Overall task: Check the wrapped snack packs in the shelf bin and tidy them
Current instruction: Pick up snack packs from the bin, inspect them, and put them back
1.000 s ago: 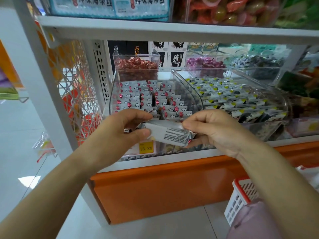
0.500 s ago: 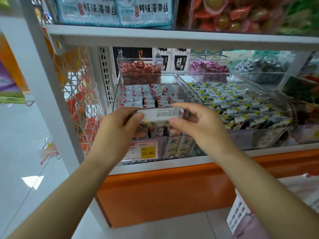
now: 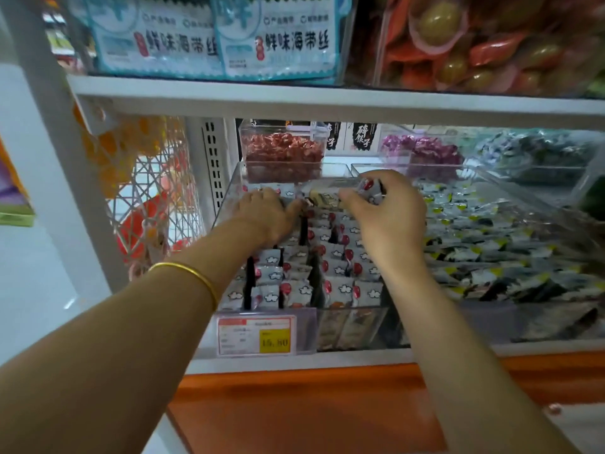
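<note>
A clear plastic shelf bin (image 3: 350,326) holds several rows of grey-white snack packs (image 3: 340,257) with red dots and cloud marks. My right hand (image 3: 386,211) holds one long wrapped snack pack (image 3: 327,193) level above the back rows of the bin. My left hand (image 3: 262,211) lies palm down on the packs at the bin's back left, thumb near the held pack's left end. Its fingertips are hidden among the packs. A gold bangle circles my left wrist.
A price label (image 3: 257,335) is clipped on the bin front. A neighbouring clear bin (image 3: 523,204) to the right holds black-yellow packs. Behind stand tubs of red sweets (image 3: 283,152) and purple sweets (image 3: 422,152). A white shelf board (image 3: 327,96) hangs close above. A white mesh panel (image 3: 147,191) closes the left.
Both hands went up and forward from in front of the bin to its back rows. My left hand let go of the pack and dropped onto the rows; my right hand kept it.
</note>
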Tool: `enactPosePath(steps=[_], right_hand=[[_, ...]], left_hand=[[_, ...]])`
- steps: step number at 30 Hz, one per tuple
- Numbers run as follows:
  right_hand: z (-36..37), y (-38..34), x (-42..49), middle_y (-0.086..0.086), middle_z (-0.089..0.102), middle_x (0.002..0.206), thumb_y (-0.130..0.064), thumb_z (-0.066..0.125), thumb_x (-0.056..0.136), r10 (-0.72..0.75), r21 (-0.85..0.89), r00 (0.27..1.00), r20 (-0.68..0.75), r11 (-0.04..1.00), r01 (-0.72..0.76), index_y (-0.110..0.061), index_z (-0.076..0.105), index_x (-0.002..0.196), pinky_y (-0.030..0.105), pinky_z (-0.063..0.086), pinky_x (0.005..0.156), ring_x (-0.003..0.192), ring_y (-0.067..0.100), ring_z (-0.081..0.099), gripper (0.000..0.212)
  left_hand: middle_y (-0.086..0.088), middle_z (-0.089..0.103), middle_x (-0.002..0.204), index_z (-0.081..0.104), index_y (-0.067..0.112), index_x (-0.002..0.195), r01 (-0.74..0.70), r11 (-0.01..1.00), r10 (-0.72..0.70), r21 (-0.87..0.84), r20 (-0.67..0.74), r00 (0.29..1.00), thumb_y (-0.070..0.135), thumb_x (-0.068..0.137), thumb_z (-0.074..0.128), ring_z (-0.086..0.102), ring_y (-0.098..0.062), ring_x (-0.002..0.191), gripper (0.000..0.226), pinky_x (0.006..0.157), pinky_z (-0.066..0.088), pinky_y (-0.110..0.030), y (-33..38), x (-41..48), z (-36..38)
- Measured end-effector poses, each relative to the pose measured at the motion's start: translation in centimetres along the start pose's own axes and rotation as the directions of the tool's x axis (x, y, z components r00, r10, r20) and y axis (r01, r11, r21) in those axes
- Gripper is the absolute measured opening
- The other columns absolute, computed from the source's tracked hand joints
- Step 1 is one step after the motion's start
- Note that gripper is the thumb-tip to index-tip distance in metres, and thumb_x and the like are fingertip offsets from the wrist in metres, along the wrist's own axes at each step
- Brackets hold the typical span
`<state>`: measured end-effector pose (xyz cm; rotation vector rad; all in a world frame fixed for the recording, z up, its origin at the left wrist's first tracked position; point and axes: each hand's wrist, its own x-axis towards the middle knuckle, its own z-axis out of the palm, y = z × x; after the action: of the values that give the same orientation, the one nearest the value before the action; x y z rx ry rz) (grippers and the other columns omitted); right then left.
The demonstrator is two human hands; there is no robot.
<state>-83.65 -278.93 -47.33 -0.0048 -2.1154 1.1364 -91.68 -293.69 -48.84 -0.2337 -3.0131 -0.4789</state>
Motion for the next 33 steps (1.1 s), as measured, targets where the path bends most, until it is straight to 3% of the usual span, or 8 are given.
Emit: enactPosePath(steps=[4,8,12,16,22,25,30,33], right_hand=[[-0.2,0.2,0.6,0.016,0.063,0.085,-0.023,0.067,0.085,0.040,0.071,0.999,-0.009,0.997,-0.039,0.000,0.061,0.091,0.039,0.049,0.073,0.078,0.031,0.063,0.024],[-0.4,0.2,0.5,-0.003,0.057,0.079,-0.027,0.067,0.086,0.030,0.034,0.999,0.020,0.999,-0.030,-0.010,0.064,0.103,0.012,0.041,0.062,0.068,0.007,0.056,0.024],[-0.5,0.2,0.4,-0.005,0.055,0.079,-0.028,0.066,0.086,0.034,0.036,0.999,0.040,0.999,-0.036,-0.011,0.063,0.104,0.018,0.042,0.064,0.069,0.005,0.053,0.025],[-0.5,0.4,0.2,-0.004,0.054,0.082,-0.029,0.065,0.087,0.024,0.039,0.998,0.052,0.999,-0.026,-0.009,0.062,0.112,0.027,0.042,0.076,0.079,0.015,0.054,0.032],[-0.2,0.2,0.5,-0.005,0.048,0.067,-0.026,0.064,0.087,-0.001,0.068,1.000,0.018,0.998,0.000,-0.008,0.059,0.083,0.016,0.034,0.058,0.059,0.008,0.045,0.019],[0.7,-0.6,1.3,-0.002,0.050,0.066,-0.020,0.066,0.086,-0.029,0.113,1.000,0.002,0.993,0.029,-0.001,0.060,0.085,0.019,0.036,0.057,0.060,0.012,0.047,0.020],[4.8,-1.7,4.0,0.015,0.061,0.087,-0.014,0.066,0.085,-0.111,0.067,0.986,0.121,0.992,0.103,0.001,0.057,0.088,0.029,0.040,0.068,0.075,0.023,0.053,0.017],[7.7,-2.2,5.5,0.001,0.055,0.080,-0.015,0.066,0.085,-0.102,0.024,0.967,0.233,0.995,0.099,-0.003,0.054,0.096,0.019,0.038,0.058,0.070,0.008,0.047,0.020]], left_hand=[[-0.027,0.048,0.130,0.045,0.001,0.128,0.059,0.998,-0.059,0.002,0.065,0.996,0.061,0.092,0.017,0.044,-0.041,0.121,0.075,0.104,0.034,-0.050,-0.4,2.0,0.4],[-0.025,0.042,0.138,0.029,0.006,0.140,0.108,0.994,-0.106,-0.018,0.108,0.989,0.055,0.094,0.022,0.040,-0.041,0.125,0.068,0.105,0.034,-0.051,-0.6,2.8,0.8],[-0.023,0.030,0.146,0.014,0.016,0.146,0.112,0.994,-0.110,-0.013,0.119,0.987,0.054,0.094,0.024,0.033,-0.040,0.132,0.065,0.107,0.030,-0.053,-0.7,2.9,0.8],[-0.024,0.035,0.144,0.011,0.018,0.146,0.134,0.991,-0.137,0.027,0.176,0.975,0.060,0.092,0.019,0.036,-0.041,0.129,0.069,0.106,0.031,-0.052,-0.5,2.9,0.2],[-0.020,0.021,0.152,0.011,0.023,0.149,0.094,0.976,-0.136,0.198,0.214,0.967,0.059,0.093,0.009,0.019,-0.045,0.136,0.067,0.111,0.020,-0.054,-0.3,1.2,-0.5],[-0.018,0.013,0.154,0.012,0.026,0.149,0.072,0.964,-0.133,0.257,0.229,0.964,0.057,0.094,0.011,0.001,-0.044,0.140,0.064,0.112,0.016,-0.057,-0.1,-0.4,-0.7],[-0.011,0.015,0.155,0.013,0.026,0.149,-0.016,0.933,-0.073,0.359,0.233,0.970,0.051,0.097,0.010,0.005,-0.043,0.140,0.058,0.112,0.018,-0.056,0.4,-1.6,-1.1],[-0.014,0.011,0.156,0.012,0.021,0.150,-0.032,0.919,-0.069,0.392,0.242,0.968,0.048,0.098,0.013,0.005,-0.043,0.140,0.058,0.113,0.016,-0.054,0.4,-1.9,-1.3]])
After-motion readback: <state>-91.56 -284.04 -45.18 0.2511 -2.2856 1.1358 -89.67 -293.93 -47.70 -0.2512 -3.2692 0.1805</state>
